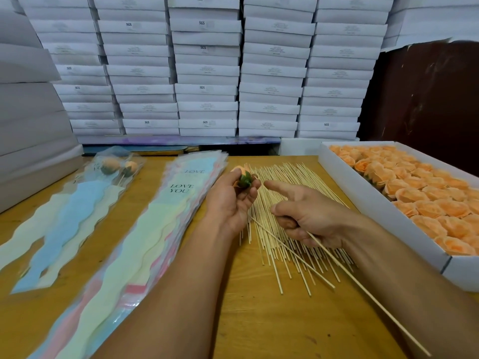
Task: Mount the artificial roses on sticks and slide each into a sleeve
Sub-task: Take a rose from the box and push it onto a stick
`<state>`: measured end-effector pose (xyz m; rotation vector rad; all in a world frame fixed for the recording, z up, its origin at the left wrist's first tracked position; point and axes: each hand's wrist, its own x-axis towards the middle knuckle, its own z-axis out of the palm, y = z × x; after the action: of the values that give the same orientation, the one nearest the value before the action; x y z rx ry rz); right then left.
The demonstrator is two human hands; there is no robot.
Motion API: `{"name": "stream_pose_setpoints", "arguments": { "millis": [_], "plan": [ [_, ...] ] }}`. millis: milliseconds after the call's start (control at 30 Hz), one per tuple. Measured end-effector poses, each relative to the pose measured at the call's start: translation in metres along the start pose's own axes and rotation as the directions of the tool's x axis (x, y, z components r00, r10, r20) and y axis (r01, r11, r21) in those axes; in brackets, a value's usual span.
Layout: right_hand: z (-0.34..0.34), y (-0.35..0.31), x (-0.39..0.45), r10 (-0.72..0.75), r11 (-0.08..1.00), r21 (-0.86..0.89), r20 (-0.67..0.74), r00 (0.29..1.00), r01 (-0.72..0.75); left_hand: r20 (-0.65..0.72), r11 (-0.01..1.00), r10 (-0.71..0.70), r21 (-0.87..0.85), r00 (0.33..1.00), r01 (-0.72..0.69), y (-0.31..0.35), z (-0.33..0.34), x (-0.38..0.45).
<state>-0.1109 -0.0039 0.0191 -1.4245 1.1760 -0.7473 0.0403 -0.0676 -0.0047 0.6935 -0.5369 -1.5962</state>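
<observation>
Rose (242, 177), green base turned rightward, gripped in left hand (233, 200) to meet the stick (363, 283). Right hand (308, 216) clasps that stick, forefinger extended, seemingly for aiming.

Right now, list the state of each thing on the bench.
Rose: held in left hand, not yet on a stick.
Stick: gripped by right hand.
Stick pile: loose on table.
Rose box: open, nearly full.
Sleeve stack: empty.
Finished sleeves: two, roses inside.

left hand (233, 200) gripping, right hand (308, 218) pinching
</observation>
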Motion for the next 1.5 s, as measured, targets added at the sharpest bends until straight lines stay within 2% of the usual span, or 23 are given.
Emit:
{"name": "stream_pose_setpoints", "arguments": {
  "millis": [167,267,367,533,633,733,1000,1500],
  "plan": [
    [-0.002,-0.001,-0.002,-0.042,0.998,-0.052,-0.042,0.998,0.039,0.002,1.000,-0.012,0.007,1.000,0.012,0.000,-0.002,0.003],
    [0.000,-0.002,0.001,-0.024,1.000,0.006,-0.135,0.991,0.025,0.002,1.000,-0.022,-0.004,1.000,0.022,0.001,-0.002,0.005],
    [0.006,-0.002,0.003,-0.041,0.997,0.057,-0.167,0.985,0.051,0.006,0.999,-0.032,-0.026,0.999,0.032,0.002,-0.002,0.004],
    [0.013,0.000,0.002,-0.141,0.983,0.093,-0.161,0.977,0.157,0.006,0.998,-0.044,-0.052,0.999,0.044,0.003,-0.002,0.004],
    [0.015,0.001,0.003,-0.143,0.978,0.136,-0.109,0.984,0.157,-0.009,0.998,-0.025,-0.060,1.000,0.024,0.002,-0.003,0.005],
    [0.019,0.004,0.004,-0.156,0.982,0.097,-0.054,0.986,0.161,-0.013,0.999,0.001,-0.054,1.000,-0.001,0.001,-0.004,0.006],
    [0.028,0.009,0.007,-0.192,0.981,-0.010,-0.085,0.978,0.192,-0.040,0.998,0.051,-0.027,0.998,-0.052,0.001,-0.001,0.004],
    [0.024,0.010,0.009,-0.217,0.976,-0.003,-0.084,0.973,0.218,-0.063,0.998,0.054,-0.040,0.997,-0.057,0.001,0.001,0.002]
  ]
}}
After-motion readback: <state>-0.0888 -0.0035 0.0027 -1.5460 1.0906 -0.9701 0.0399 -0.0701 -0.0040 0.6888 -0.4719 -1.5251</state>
